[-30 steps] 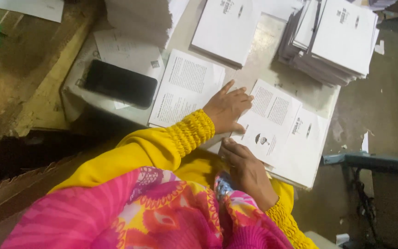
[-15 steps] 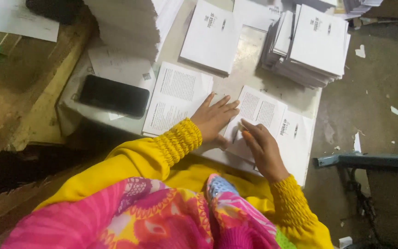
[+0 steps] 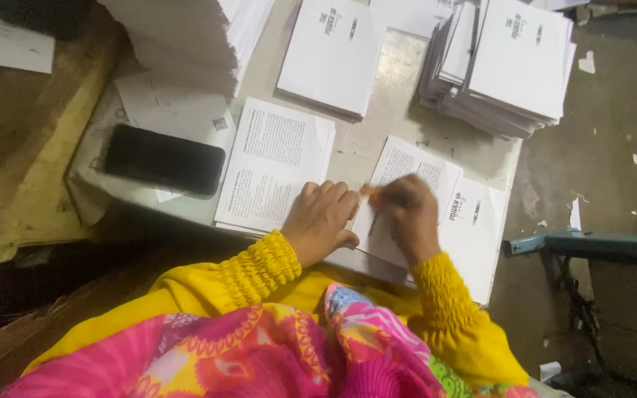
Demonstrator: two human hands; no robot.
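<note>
A folded printed sheet (image 3: 473,221) lies at the near edge of the pale table (image 3: 399,81), with text pages on its left half and a white cover on its right. My left hand (image 3: 322,220) presses down with curled fingers on the sheet's left edge. Just right of it, my right hand (image 3: 409,214) is blurred and bears on the text page, fingertips close to the left hand's. Both sleeves are yellow. A second printed sheet pile (image 3: 274,168) lies to the left of my left hand.
A black phone (image 3: 164,159) lies at the table's left on loose paper. A tall stack of white sheets (image 3: 186,37) stands behind it. Piles of folded white booklets sit at back centre (image 3: 333,55) and back right (image 3: 514,66). A blue-green metal bar (image 3: 599,245) juts out at right.
My right hand has come up from the sheet's near edge onto the text page, close beside my left hand. The left hand has stayed pressed down in place.
</note>
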